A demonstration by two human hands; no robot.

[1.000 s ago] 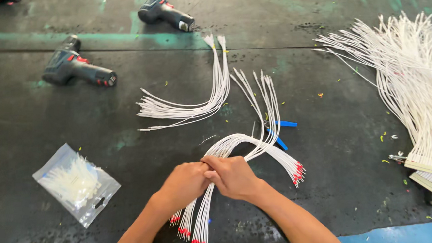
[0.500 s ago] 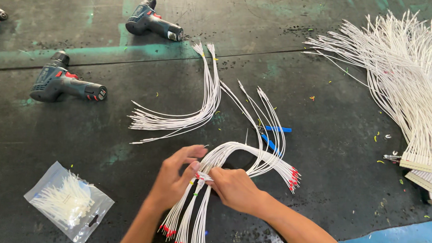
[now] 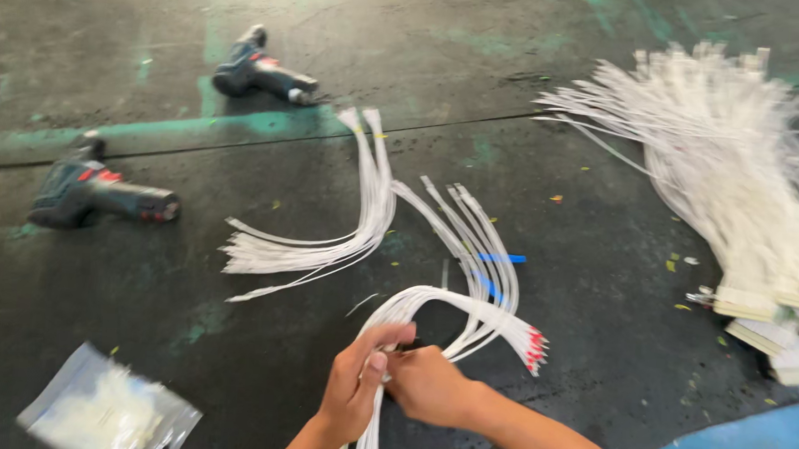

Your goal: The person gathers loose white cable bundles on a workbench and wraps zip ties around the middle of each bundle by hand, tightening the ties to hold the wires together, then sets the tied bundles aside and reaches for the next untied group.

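A: Item one, your hands?

B: Your left hand [image 3: 355, 386] and right hand [image 3: 428, 383] met at the near edge, both closed on the wire bundle [image 3: 454, 314]. It arched from your fingers to the right, its red tips [image 3: 534, 345] resting on the dark table [image 3: 593, 353].

A: Other stock?

B: A second bundle [image 3: 326, 239] lay just beyond, and a big wire pile [image 3: 739, 178] far right. Two drivers [image 3: 100, 198] [image 3: 262, 67] lay far left, well apart. A clear bag [image 3: 107, 410] sat near left, and blue ties [image 3: 503, 257] lay under the wires.
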